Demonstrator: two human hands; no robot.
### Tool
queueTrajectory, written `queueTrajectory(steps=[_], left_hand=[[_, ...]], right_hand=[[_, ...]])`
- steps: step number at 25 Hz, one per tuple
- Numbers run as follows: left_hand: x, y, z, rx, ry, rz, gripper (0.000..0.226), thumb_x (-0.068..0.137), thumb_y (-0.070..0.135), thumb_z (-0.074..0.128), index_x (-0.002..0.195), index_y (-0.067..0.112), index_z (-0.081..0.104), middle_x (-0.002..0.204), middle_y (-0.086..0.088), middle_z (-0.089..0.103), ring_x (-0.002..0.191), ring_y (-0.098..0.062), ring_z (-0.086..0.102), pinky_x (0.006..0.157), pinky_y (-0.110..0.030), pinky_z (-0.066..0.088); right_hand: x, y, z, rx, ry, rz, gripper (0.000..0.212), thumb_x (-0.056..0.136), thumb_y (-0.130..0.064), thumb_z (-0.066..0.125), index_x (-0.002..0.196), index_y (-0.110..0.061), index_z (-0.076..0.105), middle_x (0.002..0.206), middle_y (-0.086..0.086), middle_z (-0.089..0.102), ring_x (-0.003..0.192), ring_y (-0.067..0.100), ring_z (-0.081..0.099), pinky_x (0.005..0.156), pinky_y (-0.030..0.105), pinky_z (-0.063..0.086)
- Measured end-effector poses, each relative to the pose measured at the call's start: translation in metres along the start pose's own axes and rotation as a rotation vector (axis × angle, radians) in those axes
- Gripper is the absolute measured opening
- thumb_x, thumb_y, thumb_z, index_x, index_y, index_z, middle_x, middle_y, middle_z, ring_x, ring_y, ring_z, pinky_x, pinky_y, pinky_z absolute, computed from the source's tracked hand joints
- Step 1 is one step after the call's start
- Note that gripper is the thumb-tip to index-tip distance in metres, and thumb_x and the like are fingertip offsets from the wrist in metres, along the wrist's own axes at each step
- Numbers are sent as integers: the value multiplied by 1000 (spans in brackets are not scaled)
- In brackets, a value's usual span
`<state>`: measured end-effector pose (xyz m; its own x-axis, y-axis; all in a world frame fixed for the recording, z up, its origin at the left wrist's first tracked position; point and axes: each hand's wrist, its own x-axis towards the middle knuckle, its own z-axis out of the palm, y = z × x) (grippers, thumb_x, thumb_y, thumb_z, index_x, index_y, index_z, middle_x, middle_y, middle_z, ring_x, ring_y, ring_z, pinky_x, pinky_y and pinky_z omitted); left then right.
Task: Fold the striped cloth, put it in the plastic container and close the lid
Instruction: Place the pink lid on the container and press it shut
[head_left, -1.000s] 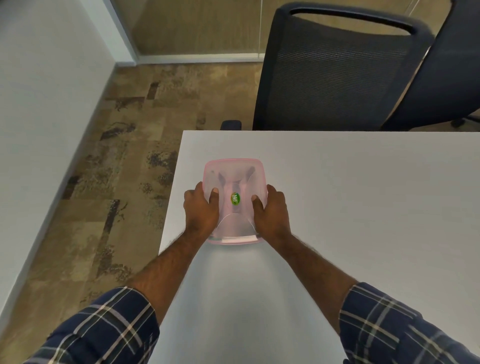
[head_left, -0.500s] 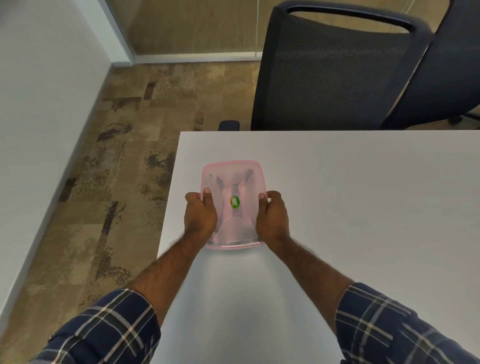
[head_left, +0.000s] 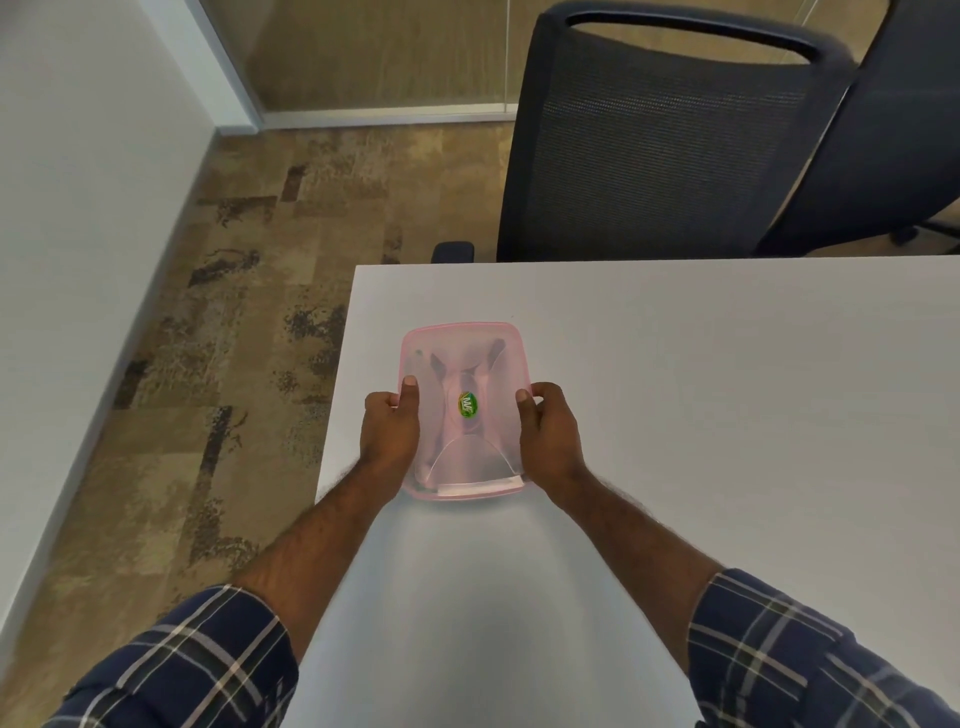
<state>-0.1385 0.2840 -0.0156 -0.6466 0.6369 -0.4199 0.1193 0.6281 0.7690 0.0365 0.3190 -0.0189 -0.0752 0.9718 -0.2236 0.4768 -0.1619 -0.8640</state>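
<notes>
Left hand, right hand grip lidded plastic container sides, thumbs on lid; cloth inside seemingly dim.

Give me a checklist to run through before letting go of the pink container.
1. Lid sits on the plastic container: ok.
2. Lid snapped shut all round: cannot tell.
3. Striped cloth inside: ok, dim shapes show through the lid.
4. Container rests on the table: ok.
5. Clear of the table's left edge: ok, though close.
6. Left hand and right hand grip opposite sides: ok.
</notes>
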Motion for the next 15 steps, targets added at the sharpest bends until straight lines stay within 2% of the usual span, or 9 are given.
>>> queueTrajectory(steps=[1,3,5,7,11,15], left_hand=[[0,0,-2,-22,-20,-22,58,95,51,42,103,-5,52,112,-32,57,84,-41,59,75,-44,54],[-4,-5,-6,-27,-34,-46,58,93,56,40,104,1,53,106,-22,62,82,-29,58,65,-35,48],[-16,-14,-5,89,7,-17,54,93,60,36,102,8,51,100,-9,62,82,-24,56,64,-31,42],[-27,-23,-2,194,48,39,50,93,60,34,99,12,48,95,-4,59,74,-19,54,56,-26,37],[-34,-26,2,203,71,64,51,93,60,34,97,11,50,91,-4,59,66,-14,50,49,-21,33],[-33,-26,4,134,32,40,54,92,61,34,97,12,54,92,-4,60,66,-10,51,52,-22,37]], right_hand=[[1,1,-3,12,-8,17,32,99,-35,43,115,-9,52,93,0,60,82,19,57,67,27,42],[1,3,-9,46,-22,95,39,96,-43,48,116,-11,54,85,-5,58,75,13,57,60,22,42],[-5,6,-13,37,-60,194,48,90,-56,48,112,-14,54,90,-5,58,77,12,57,60,22,43],[-16,13,-12,-19,-104,205,51,88,-63,45,105,-15,51,93,-1,59,80,17,60,63,25,46],[-31,17,-8,-52,-19,88,46,94,-53,41,87,-8,45,69,-4,51,66,18,52,51,25,40],[-32,16,-7,-41,12,50,42,98,-45,40,80,-7,41,66,-3,45,63,18,45,53,30,39]])
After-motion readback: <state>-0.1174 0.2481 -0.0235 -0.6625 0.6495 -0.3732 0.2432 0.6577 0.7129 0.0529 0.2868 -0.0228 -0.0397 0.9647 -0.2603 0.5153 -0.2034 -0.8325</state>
